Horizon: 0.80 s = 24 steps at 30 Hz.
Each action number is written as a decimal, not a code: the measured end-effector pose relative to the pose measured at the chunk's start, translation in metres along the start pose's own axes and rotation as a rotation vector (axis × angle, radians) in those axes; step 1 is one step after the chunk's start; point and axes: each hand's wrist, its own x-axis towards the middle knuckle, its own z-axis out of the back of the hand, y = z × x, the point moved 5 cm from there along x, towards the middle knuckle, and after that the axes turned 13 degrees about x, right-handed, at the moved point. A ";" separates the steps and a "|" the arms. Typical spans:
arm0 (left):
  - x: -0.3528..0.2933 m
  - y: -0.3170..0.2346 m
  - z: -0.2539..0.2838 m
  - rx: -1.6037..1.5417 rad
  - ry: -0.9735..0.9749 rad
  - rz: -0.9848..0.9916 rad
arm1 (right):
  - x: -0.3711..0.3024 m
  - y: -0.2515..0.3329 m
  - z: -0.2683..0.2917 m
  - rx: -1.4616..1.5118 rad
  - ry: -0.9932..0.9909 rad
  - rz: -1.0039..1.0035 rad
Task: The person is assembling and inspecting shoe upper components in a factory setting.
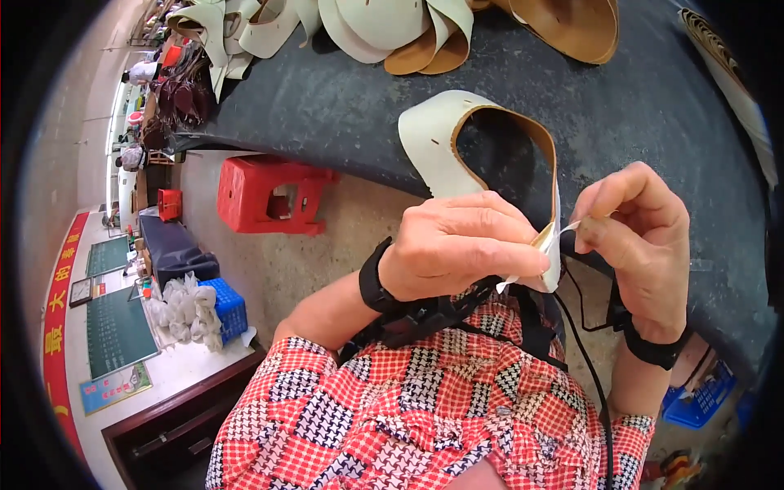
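Between both hands [469, 249] [637, 245] runs a thin white strip [569, 228].

Your left grip [465, 245] hides part of the pale strip [437, 135]; your right grip [645, 245] covers one end of the thin white strand [568, 226]. The far pale pieces [367, 24] run out of view; people [143, 72] at left are too small to make out.

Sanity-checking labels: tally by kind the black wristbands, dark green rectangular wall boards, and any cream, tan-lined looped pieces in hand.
Black wristbands: 2
Dark green rectangular wall boards: 2
Cream, tan-lined looped piece in hand: 1
Total: 5
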 end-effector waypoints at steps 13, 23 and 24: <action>0.000 -0.005 -0.007 0.073 0.001 -0.070 | 0.004 -0.015 -0.002 0.004 -0.088 -0.170; 0.005 -0.003 -0.005 0.131 -0.046 0.002 | 0.019 0.015 0.050 -1.107 -0.394 0.327; 0.004 -0.001 -0.004 0.142 -0.062 -0.001 | 0.008 0.035 0.050 -1.003 -0.514 0.280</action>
